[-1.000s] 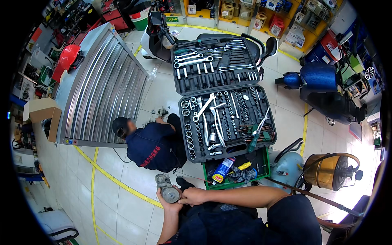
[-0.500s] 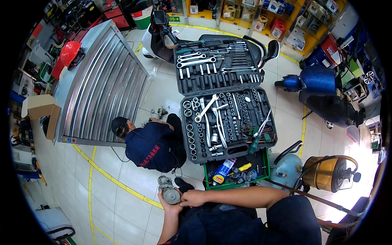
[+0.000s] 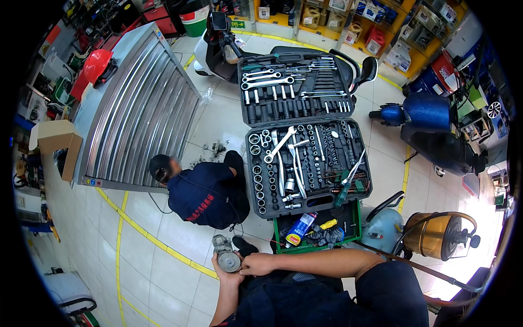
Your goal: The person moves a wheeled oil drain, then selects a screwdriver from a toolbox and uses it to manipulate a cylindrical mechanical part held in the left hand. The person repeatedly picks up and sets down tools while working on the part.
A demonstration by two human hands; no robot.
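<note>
A grey metal machine part point(image 3: 229, 262), with a round disc at its near end and a narrower housing beyond, is in front of me. My left hand point(image 3: 227, 277) wraps round it from below and the left. My right hand point(image 3: 257, 265) reaches across from the right, its bent fingers gripping the disc's edge; some fingertips are hidden. Just beyond my arms is a green drawer point(image 3: 278, 249) holding a blue-and-white can point(image 3: 300, 229), a yellow-handled tool point(image 3: 328, 224) and coiled grey material. Above it lies an opened socket tool case point(image 3: 321, 210) with a combination spanner point(image 3: 280, 145) across its sockets.
A co-worker in dark clothes point(image 3: 208, 193) crouches at left, beside a ribbed metal cabinet point(image 3: 143, 109). The case's lid leans over a white scooter point(image 3: 202, 62). A blue scooter point(image 3: 427, 114), a pale tank point(image 3: 381, 226) and a gold canister point(image 3: 430, 234) stand to the right.
My hands keep the same hold on the metal part. The surroundings have shifted slightly to the right in view. The co-worker's head has turned a little, and their hand is no longer visible.
</note>
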